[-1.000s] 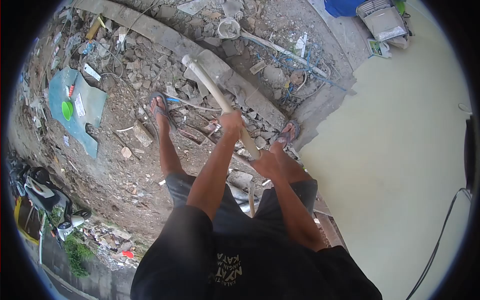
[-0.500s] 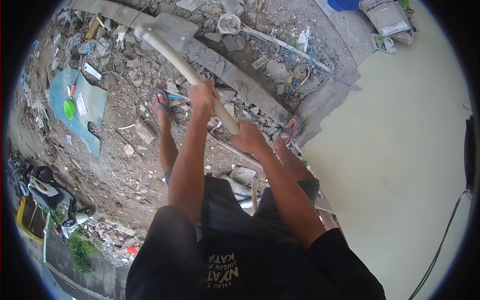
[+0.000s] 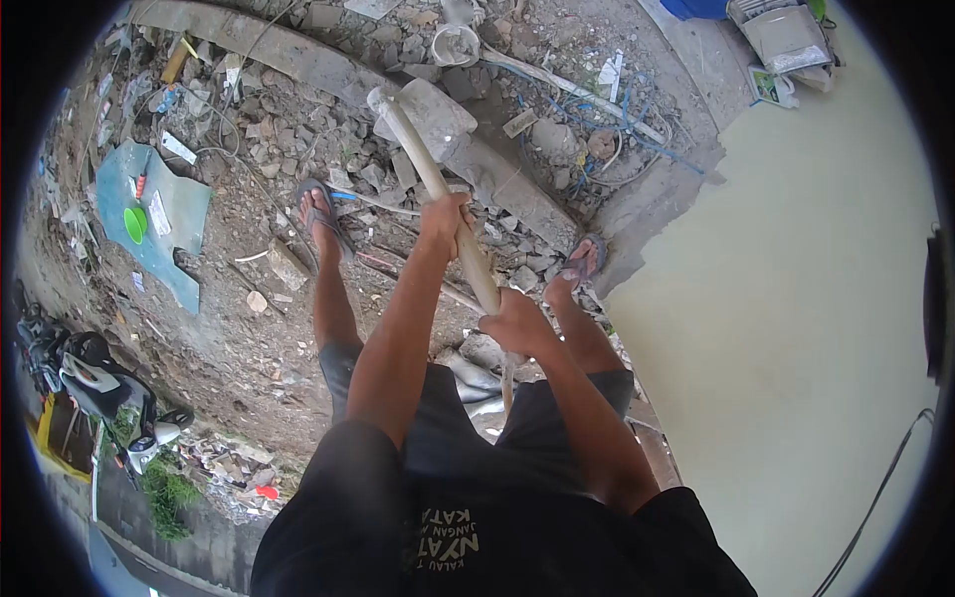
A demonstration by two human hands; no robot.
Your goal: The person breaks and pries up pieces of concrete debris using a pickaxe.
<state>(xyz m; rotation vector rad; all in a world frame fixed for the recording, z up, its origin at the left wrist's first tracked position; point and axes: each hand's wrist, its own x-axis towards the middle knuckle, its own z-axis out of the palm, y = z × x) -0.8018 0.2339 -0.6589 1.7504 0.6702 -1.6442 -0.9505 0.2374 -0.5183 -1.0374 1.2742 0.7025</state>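
Observation:
My left hand (image 3: 444, 221) is wrapped round the middle of the pale wooden handle of a hoe (image 3: 423, 159). Further down that handle, close to my body, my right hand (image 3: 519, 323) is closed on it too. The hoe's flat grey blade (image 3: 433, 117) is at the far end, right at a long concrete beam (image 3: 507, 184) that crosses the rubble. Broken stones and dirt (image 3: 383, 179) lie around the blade and between my sandalled feet.
A white bucket (image 3: 457, 46) and a pole with tangled blue cord (image 3: 577, 95) lie beyond the beam. A pale wall (image 3: 786, 298) rises at right. On the left lie a bluish sheet (image 3: 169, 199) with a green bowl (image 3: 135, 224); a motorbike (image 3: 119, 398) stands behind.
The hoe's head has swung down and to the right, from over the rubble to the beam. Both hands have moved right and closer to my body, still gripping the handle.

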